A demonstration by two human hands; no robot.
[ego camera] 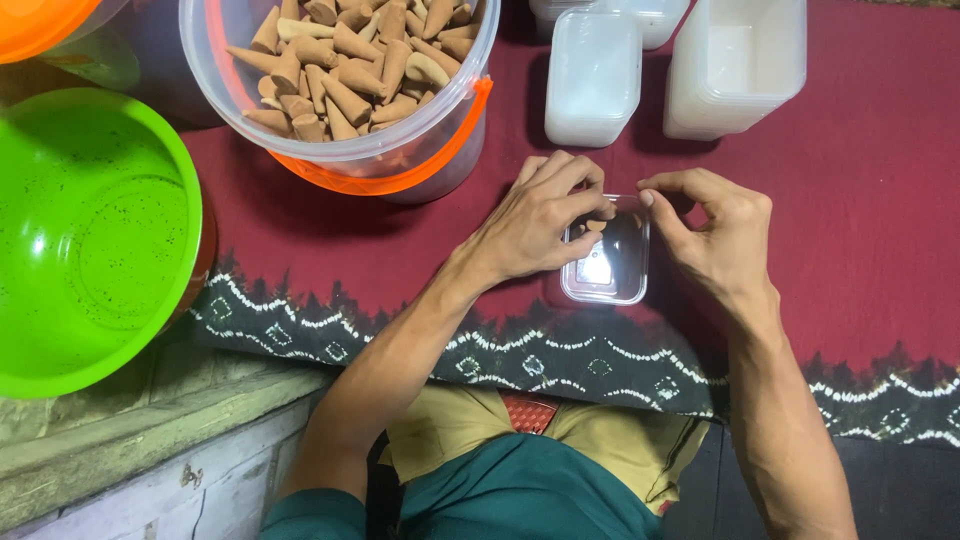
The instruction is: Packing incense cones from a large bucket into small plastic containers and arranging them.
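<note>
Sitting between both hands, a small clear tray [606,262] lies on the dark red cloth [850,230], its long axis running near to far. It is thin glossy plastic, rectangular with rounded corners, and a tan cone [597,226] shows at its far end. The left hand [535,222] comes from the left, its fingers curled over the tray's far left corner, the tips pinching at the cone there. The right hand [715,235] comes from the right, thumb and forefinger pressed together on the tray's far right rim; whether they hold anything besides the rim cannot be told. Both hands are equally near, the tray touching each.

Just beyond the tray stand two stacks of frosted white boxes [594,78], smooth and squarish. To the far left a clear bucket [400,150] with an orange band is heaped with matt, clay-brown cones [345,65], rough and tapered. Further left sits a shiny green bowl [95,240]. The cloth's near edge carries a dark band with white zigzags.
</note>
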